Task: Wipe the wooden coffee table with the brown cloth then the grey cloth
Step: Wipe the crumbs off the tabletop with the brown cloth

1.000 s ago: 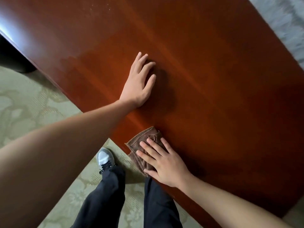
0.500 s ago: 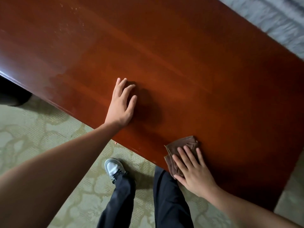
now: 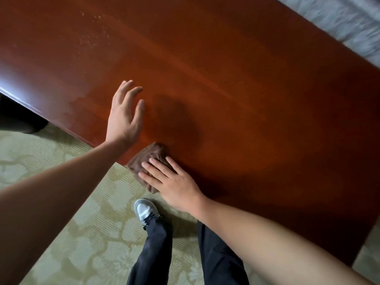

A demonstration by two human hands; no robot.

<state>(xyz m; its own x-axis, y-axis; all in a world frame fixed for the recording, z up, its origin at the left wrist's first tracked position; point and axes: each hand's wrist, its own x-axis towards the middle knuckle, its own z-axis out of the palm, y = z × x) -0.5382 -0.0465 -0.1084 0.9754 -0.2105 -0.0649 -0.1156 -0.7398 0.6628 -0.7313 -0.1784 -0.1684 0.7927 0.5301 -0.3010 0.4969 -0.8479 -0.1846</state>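
Cloth [image 3: 151,159], brown and folded, lies on the table's [image 3: 257,95] near edge, partly hanging over it. A shoe [image 3: 145,209] stands on the carpet [image 3: 61,233] at its 6 o'clock. The right hand [image 3: 174,184] lies flat on the cloth from 4 o'clock, fingers straight, pressing rather than grasping. At the cloth's 11 o'clock the left hand [image 3: 124,118] is over the tabletop, fingers straight and spread, holding nothing; whether its palm touches the wood I cannot tell. Farther out at 11 o'clock pale specks [image 3: 94,31] dot the wood. Grey fabric [image 3: 339,19] lies beyond the far edge at 1 o'clock.
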